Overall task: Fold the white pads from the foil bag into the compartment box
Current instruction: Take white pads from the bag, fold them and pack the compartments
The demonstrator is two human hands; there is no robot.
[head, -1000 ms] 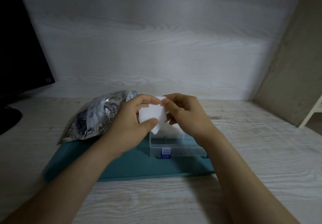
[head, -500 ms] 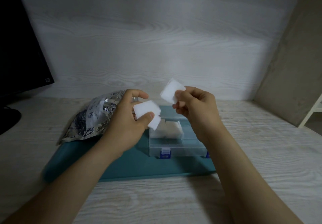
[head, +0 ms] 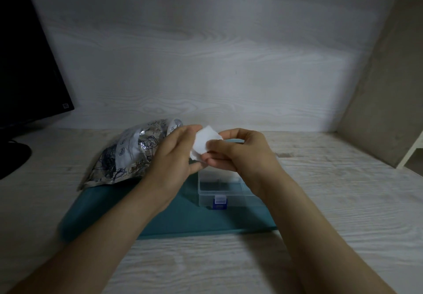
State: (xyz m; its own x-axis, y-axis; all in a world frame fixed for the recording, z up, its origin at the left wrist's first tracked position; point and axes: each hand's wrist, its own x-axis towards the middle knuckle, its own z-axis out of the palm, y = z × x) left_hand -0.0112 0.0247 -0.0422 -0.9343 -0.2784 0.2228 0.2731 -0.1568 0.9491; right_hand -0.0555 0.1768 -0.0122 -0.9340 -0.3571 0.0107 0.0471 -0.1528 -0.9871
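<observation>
Holding white pad (head: 204, 142) in the air, pinched from both sides: by left hand (head: 174, 156) at its left edge, fingers curled round it; by right hand (head: 240, 154) at its lower right corner, between thumb and fingertips. Can't tell whether one pad or several stacked. Hovering above the far end of the clear compartment box (head: 220, 187), not touching it. Sitting on a teal mat (head: 183, 218), that box, with blue latch (head: 219, 203) facing the camera; inside mostly hidden behind the hands, contents unreadable. Lying just left of the left hand: crumpled foil bag (head: 128, 156), partly on the mat's far left corner, partly on the pale wood-grain counter (head: 332, 190). At far left, well apart from the rest: dark monitor (head: 27, 65), cropped by the frame edge.
</observation>
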